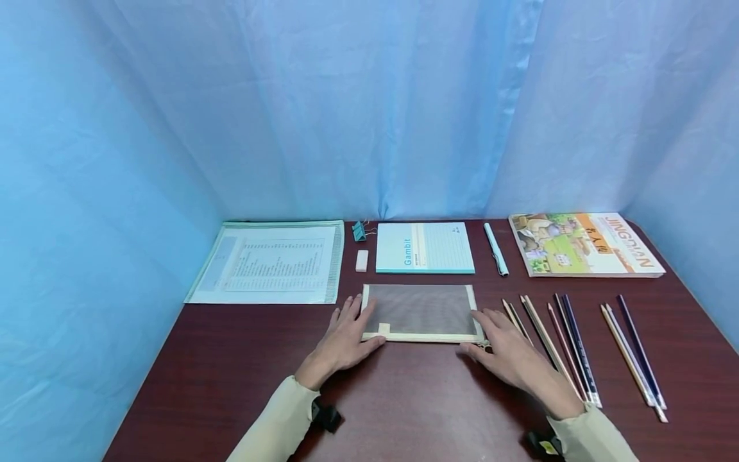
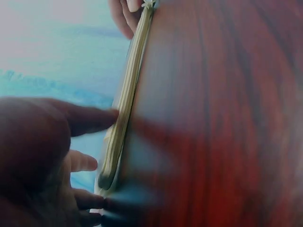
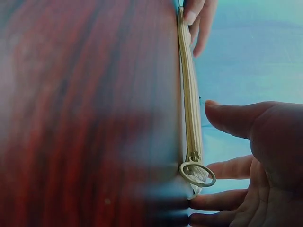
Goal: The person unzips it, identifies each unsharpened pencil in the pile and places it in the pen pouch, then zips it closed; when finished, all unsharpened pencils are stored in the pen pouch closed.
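Observation:
A grey mesh zipper pouch (image 1: 424, 310) with cream edging lies flat on the table, its zipper (image 2: 125, 101) along the near side. My left hand (image 1: 344, 335) rests at the pouch's left end, fingers extended over the edge and thumb by the near left corner. At the right end is my right hand (image 1: 508, 346), fingers spread on the edge and thumb near the corner. The ring-shaped zipper pull (image 3: 198, 173) sits at that right corner, beside the right fingers in the right wrist view. Neither hand curls round anything.
Pencils (image 1: 568, 350) lie in two groups to the right. Behind the pouch are a notebook (image 1: 444, 247), an eraser (image 1: 362, 261), a teal binder clip (image 1: 359, 231) and a pen (image 1: 495, 249). A document pouch (image 1: 277, 263) lies left, a thick book (image 1: 583, 247) right. Blue curtains surround the table.

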Motion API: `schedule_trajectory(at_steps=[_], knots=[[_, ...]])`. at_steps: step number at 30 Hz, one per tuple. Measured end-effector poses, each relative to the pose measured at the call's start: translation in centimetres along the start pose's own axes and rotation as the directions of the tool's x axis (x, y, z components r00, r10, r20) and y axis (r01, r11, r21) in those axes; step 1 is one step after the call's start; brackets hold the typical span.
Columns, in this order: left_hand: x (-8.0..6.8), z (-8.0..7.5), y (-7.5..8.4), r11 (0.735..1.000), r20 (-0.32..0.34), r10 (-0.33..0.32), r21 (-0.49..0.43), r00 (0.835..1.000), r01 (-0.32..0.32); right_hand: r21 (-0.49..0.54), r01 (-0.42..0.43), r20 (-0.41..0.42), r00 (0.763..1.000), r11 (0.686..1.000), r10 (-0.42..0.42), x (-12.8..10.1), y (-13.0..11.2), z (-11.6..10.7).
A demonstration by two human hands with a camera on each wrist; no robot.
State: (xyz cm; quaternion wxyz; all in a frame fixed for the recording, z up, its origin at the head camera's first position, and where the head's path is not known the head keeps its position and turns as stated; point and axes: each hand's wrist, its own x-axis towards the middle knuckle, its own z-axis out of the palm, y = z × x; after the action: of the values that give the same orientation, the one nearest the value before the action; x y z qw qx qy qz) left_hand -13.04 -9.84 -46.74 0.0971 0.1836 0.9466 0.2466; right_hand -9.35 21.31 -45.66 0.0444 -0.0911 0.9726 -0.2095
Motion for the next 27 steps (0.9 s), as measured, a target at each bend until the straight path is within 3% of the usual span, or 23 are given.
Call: schedule_trajectory(at_steps=[6, 10, 13, 16, 20, 24, 27], knots=[[0.1, 0.6, 0.1, 0.998, -0.027, 0.008, 0.069, 1.0, -0.006, 0.061, 0.08, -0.066, 0.995, 0.995, -0.076, 0.0, 0.1, -0.3], [0.1, 0.7, 0.2, 0.995, -0.029, 0.019, 0.096, 0.999, -0.016, 0.193, 0.051, -0.082, 0.996, 0.98, -0.036, 0.0, 0.5, -0.8], [0.1, 0.7, 0.3, 0.994, -0.027, 0.02, 0.108, 0.999, -0.017, 0.32, 0.018, -0.077, 0.997, 0.947, 0.007, 0.2, 0.9, -1.0], [0.1, 0.7, 0.3, 0.994, -0.019, 0.015, 0.108, 1.0, -0.012, 0.463, -0.006, -0.048, 0.998, 0.886, 0.031, 0.5, 1.6, -0.8], [0.1, 0.5, 0.5, 0.994, -0.01, -0.008, 0.112, 1.0, 0.009, 0.569, -0.029, -0.018, 0.999, 0.822, 0.047, 1.0, 2.4, -0.1], [-0.2, 0.1, 2.0, 0.977, -0.063, -0.009, 0.213, 0.998, 0.022, 0.601, -0.044, -0.015, 0.998, 0.798, 0.066, 1.1, 2.4, 0.3], [-0.8, 0.4, 4.3, 0.951, -0.122, 0.095, 0.305, 0.988, -0.054, 0.605, -0.059, -0.014, 0.996, 0.794, 0.085, 1.1, 2.2, 0.3]])
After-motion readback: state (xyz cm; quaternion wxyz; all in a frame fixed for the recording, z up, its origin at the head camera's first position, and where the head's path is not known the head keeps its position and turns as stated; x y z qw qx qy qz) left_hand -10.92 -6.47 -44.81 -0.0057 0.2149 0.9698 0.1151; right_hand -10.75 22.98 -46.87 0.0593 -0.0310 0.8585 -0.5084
